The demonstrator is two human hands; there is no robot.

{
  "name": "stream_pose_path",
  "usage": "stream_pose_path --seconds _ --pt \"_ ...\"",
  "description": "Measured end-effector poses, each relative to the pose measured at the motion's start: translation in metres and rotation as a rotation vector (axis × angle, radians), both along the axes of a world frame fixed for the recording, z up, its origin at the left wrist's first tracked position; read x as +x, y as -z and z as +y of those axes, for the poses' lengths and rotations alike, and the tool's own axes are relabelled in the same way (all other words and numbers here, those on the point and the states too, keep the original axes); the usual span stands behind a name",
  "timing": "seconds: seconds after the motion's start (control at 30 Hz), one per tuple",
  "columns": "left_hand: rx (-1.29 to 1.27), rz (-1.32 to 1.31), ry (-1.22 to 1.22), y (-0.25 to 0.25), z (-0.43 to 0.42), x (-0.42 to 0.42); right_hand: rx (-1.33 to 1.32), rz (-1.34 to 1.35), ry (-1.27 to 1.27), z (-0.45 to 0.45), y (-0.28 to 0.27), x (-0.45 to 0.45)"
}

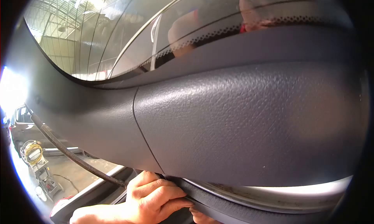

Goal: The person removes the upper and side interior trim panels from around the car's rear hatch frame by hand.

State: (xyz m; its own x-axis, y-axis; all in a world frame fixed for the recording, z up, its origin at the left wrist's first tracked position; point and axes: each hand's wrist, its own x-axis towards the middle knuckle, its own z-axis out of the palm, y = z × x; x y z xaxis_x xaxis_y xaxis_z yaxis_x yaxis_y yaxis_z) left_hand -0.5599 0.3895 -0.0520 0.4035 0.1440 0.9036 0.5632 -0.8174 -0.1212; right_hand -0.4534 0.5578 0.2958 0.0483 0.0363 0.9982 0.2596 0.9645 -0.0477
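Observation:
A dark grey textured trim panel (233,122) fills most of the head view, beneath a rear window (117,37). At its lower edge, my left hand (156,196) has its fingers curled closed around the end of a black trim strip (237,206). The fingertips are partly hidden behind the strip. Just right of it, at the bottom of the view, a few bent fingers of my right hand (200,216) show against the underside of the strip. The rest of that hand is out of view, and what it holds is hidden.
A side trim piece (105,126) meets the panel at a seam. A dark cable-like rod (74,158) slants down at the left. Beyond stand a parked car (29,126) and a wheeled machine with a coiled yellow hose (33,152). A metal edge (249,196) runs below the panel.

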Motion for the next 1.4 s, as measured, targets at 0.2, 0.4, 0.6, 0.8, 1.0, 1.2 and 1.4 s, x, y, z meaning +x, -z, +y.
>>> stream_pose_path --seconds 0.2,0.4,0.6,0.8,1.0,1.2,1.4 --pt "-0.051 -0.026 0.032 -0.001 0.003 0.005 -0.036 0.067 -0.034 -0.069 0.440 0.068" --pt "0.179 -0.019 -0.114 -0.004 -0.006 0.012 -0.015 0.098 -0.092 -0.086 0.469 0.069" --pt "0.194 -0.166 -0.085 0.002 -0.014 0.021 -0.062 0.140 -0.207 -0.116 0.460 0.069" --pt "0.149 -0.153 -0.189 0.003 -0.043 0.024 -0.056 0.211 -0.278 -0.138 0.450 0.060" --pt "0.158 -0.278 -0.133 0.020 -0.034 0.038 -0.042 0.247 -0.195 -0.138 0.447 0.060" --pt "0.244 -0.383 -0.031 0.031 -0.014 0.033 -0.085 0.475 -0.219 -0.129 0.467 0.036" --pt "0.191 -0.400 0.036 0.033 -0.008 0.029 -0.099 0.558 -0.133 -0.118 0.472 0.025"
